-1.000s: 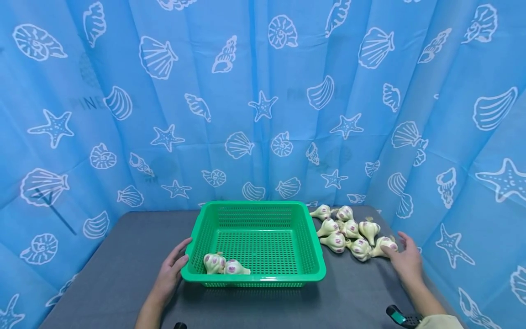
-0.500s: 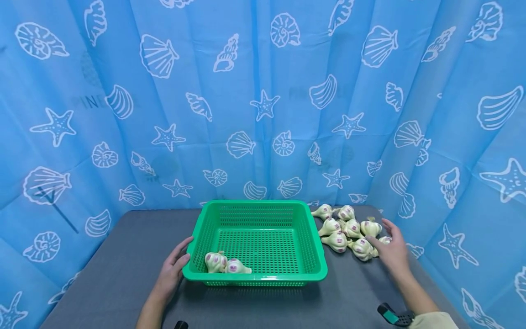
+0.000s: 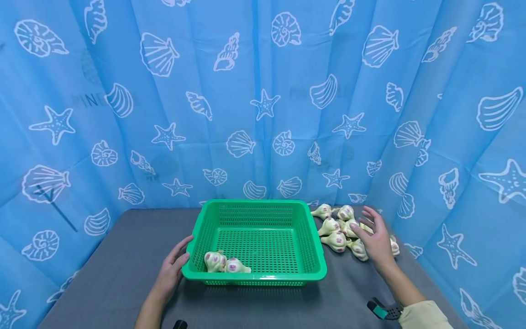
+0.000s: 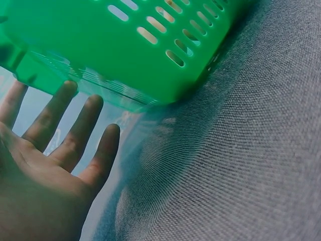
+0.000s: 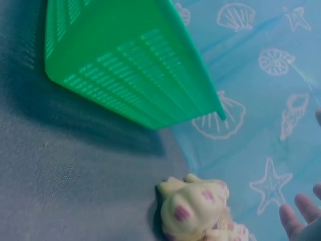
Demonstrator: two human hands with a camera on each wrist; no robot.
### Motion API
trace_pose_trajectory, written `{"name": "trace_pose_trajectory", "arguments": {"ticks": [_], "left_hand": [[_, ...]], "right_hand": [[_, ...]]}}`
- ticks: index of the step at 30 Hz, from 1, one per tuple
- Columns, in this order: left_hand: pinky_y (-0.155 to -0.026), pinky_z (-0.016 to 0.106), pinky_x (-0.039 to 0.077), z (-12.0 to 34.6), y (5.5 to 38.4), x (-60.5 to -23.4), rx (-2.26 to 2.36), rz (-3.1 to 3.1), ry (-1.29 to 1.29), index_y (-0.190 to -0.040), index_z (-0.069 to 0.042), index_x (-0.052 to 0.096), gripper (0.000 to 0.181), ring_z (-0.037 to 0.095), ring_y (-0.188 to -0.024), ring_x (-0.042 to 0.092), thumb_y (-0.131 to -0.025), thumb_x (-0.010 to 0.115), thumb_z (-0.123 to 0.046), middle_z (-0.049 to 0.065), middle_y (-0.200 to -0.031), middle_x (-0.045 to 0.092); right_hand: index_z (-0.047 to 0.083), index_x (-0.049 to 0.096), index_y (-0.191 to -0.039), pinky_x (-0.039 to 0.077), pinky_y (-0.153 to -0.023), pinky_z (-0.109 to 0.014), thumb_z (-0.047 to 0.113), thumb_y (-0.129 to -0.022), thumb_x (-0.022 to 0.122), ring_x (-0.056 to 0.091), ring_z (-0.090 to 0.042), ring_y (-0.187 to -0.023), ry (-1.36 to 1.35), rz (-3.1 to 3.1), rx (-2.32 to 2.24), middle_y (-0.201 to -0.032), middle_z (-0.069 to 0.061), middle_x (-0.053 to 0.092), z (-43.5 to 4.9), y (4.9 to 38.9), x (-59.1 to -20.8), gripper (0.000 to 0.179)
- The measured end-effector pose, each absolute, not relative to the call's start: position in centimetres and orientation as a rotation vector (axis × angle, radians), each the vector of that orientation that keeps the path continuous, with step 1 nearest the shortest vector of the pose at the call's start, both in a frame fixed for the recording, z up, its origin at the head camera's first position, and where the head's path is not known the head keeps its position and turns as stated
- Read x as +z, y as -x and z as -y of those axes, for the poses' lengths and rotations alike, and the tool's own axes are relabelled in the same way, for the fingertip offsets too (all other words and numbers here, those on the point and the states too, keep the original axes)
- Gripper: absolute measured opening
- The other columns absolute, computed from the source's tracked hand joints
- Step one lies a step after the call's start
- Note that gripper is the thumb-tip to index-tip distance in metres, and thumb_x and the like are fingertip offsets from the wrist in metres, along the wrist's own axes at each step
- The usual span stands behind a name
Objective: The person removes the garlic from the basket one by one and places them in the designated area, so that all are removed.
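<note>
A green plastic basket (image 3: pixel 255 277) with slotted walls stands on the grey cloth. Two garlic bulbs (image 3: pixel 215 262) lie inside it at the front left. My left hand (image 3: pixel 169 269) is at the basket's left rim, fingers straight; the left wrist view shows the fingertips (image 4: pixel 68 86) right at the green rim. Right of the basket lies a pile of several garlic bulbs (image 3: pixel 334 241), white with purple patches. Over the pile's right side hovers my right hand (image 3: pixel 376 237), fingers spread and holding nothing, hiding some bulbs. The right wrist view shows garlic (image 5: pixel 193 208) below the fingers.
A blue curtain (image 3: pixel 263 114) printed with white shells and starfish hangs behind the table and along both sides. Grey cloth (image 3: pixel 107 274) covers the tabletop. A black strap with a green patch (image 3: pixel 380 310) shows by the right forearm.
My right hand has moved left and slightly away from me, from the outermost garlic bulb to over the pile's middle right. The left hand and the basket have stayed in place.
</note>
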State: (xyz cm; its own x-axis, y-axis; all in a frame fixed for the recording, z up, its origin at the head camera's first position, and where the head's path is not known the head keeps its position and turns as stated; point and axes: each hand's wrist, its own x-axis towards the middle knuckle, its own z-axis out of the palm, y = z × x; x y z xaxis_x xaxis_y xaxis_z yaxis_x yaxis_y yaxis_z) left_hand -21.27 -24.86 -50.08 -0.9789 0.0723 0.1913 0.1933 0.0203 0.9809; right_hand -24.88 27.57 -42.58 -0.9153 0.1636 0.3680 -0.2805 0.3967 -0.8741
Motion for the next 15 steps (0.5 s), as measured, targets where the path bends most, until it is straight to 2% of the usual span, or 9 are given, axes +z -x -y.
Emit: {"name": "trace_pose_trajectory", "arguments": {"ticks": [4,10,15], "left_hand": [[-0.086,0.024,0.047,24.9,21.3,-50.1,-2.103,2.182,0.284,-0.152,-0.006,0.030,0.049,-0.002,-0.113,0.051,-0.106,0.042,-0.020,0.025,-0.150,0.028],[-0.086,0.023,0.047,24.9,21.3,-50.2,-2.085,2.190,0.289,-0.151,-0.006,0.031,0.049,-0.002,-0.114,0.050,-0.106,0.042,-0.020,0.025,-0.151,0.028],[-0.087,0.022,0.046,24.8,21.3,-50.1,-2.084,2.194,0.283,-0.151,-0.007,0.031,0.049,-0.003,-0.115,0.049,-0.106,0.042,-0.020,0.024,-0.151,0.027]], "right_hand": [[0.003,0.024,-0.152,0.037,-0.088,-0.020,0.012,-0.098,0.060,0.043,-0.038,-0.126,-0.220,2.256,1.496,-0.145,-0.022,0.035,-26.6,25.5,-42.1,0.065],[0.003,0.026,-0.151,0.038,-0.088,-0.016,0.006,-0.099,0.055,0.048,-0.024,-0.120,-0.456,2.205,1.560,-0.143,-0.019,0.037,-25.2,26.1,-41.3,0.060],[0.007,0.027,-0.152,0.038,-0.092,-0.018,0.004,-0.099,0.053,0.046,-0.030,-0.123,-0.591,2.218,1.600,-0.145,-0.018,0.035,-24.0,26.7,-40.8,0.059]]}}
